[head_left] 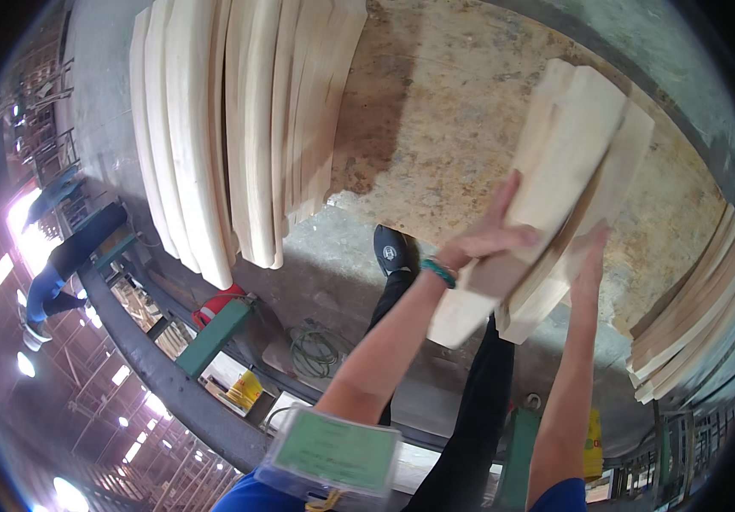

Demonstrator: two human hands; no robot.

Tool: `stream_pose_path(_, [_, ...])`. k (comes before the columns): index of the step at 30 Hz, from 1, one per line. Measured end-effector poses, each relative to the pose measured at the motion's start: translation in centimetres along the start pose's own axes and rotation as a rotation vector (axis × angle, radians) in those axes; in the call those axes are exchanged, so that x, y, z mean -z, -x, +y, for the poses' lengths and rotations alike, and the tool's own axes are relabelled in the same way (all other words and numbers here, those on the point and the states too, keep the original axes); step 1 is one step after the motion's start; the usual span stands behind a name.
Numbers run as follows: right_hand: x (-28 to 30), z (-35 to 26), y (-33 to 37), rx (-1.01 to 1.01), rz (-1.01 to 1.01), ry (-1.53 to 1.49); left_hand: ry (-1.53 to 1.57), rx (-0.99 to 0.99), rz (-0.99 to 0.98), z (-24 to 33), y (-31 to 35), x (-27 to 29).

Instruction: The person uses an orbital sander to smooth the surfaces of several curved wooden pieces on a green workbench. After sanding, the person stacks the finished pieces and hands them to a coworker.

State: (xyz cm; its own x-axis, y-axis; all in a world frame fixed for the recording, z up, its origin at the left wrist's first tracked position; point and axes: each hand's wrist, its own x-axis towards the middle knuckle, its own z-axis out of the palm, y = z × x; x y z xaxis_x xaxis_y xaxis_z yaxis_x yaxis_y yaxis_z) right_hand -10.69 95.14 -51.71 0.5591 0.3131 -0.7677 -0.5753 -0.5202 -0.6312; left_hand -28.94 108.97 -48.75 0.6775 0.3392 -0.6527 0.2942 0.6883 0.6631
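At six o'clock, closest to the camera, a green badge in a clear sleeve (pixel 333 450) hangs at the person's chest, with blue shirt fabric on either side of it. Both bare forearms rise from there toward one o'clock. The left hand (pixel 489 237), with a teal wristband (pixel 438 272) on its wrist, lies flat over the top face of a bundle of pale wooden slats (pixel 555 179), fingers spread along the wood and thumb wrapped round the near edge. The right hand (pixel 591 256) presses against the underside and right edge of the same bundle with fingers extended, so the slats are gripped between the two hands. The bundle tilts from about six o'clock up to one o'clock and is held above the worn plywood board (pixel 436 111) on the floor. Beneath the arms, the person's dark trousers and a black shoe (pixel 390 249) show near the centre. At eight o'clock sit a coil of green cable (pixel 316 348) and a green metal frame (pixel 214 337). Farther out, a fanned stack of long pale slats (pixel 222 128) lies at eleven o'clock, and another stack (pixel 692 316) rests at four o'clock. At nine o'clock, far off, another person in blue trousers (pixel 60 264) bends forward.
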Motion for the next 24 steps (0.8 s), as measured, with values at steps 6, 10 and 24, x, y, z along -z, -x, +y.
stream_pose_path(6, [1.7,1.1,-1.0,-0.032,-0.072,-0.141,-0.107,-0.054,0.014,-1.0,-1.6,-4.2])
stream_pose_path(10, [2.4,2.5,-2.9,0.075,-0.058,-0.171,-0.063,-0.081,0.040,-0.7,-1.5,-4.8])
stream_pose_path(24, [-11.3,-2.4,13.3,0.402,0.010,0.409,0.604,0.163,1.223,-4.0,25.3,10.6])
